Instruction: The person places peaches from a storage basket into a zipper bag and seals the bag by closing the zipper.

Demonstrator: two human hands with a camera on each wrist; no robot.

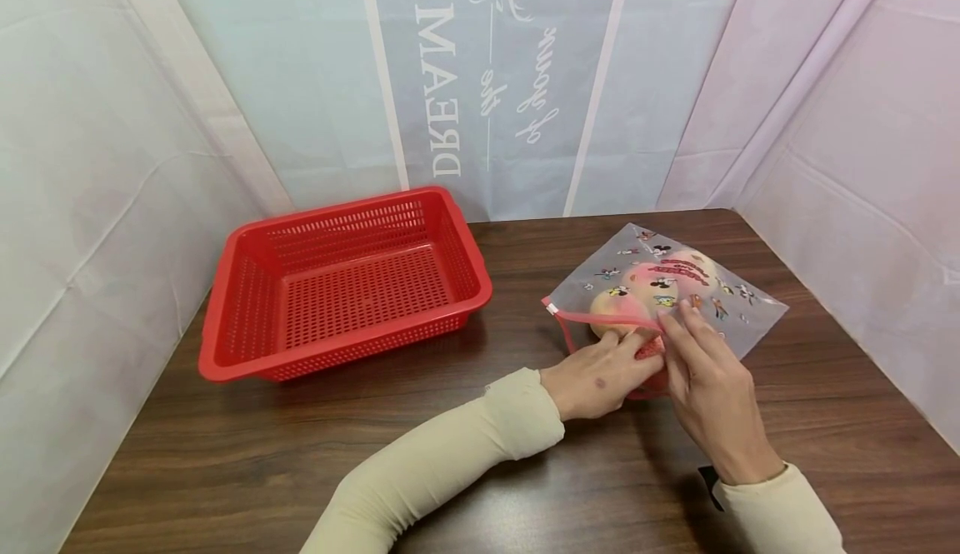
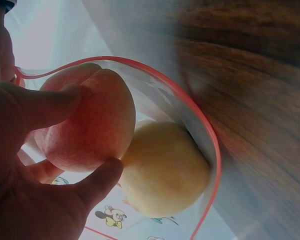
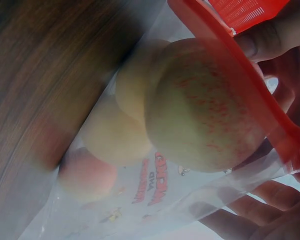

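My left hand point(image 1: 603, 375) grips a pinkish peach point(image 2: 90, 120) at the mouth of a clear zip bag point(image 1: 577, 283) with cartoon prints and a red zip edge. The peach sits just inside the red rim, thumb on one side and fingers on the other. Deeper in the bag lie several more peaches point(image 1: 615, 308), pale yellow with pink blush. My right hand point(image 1: 712, 387) holds the bag's red edge on the right side of the opening. Its fingers point(image 3: 260, 212) lie against the outside of the clear plastic in the right wrist view.
A red perforated plastic basket point(image 1: 476, 275) stands at the left of the brown wooden table point(image 1: 465, 421). White cloth walls point(image 1: 97, 162) enclose the table left and right, and a printed blue-grey curtain point(image 1: 300, 62) hangs behind.
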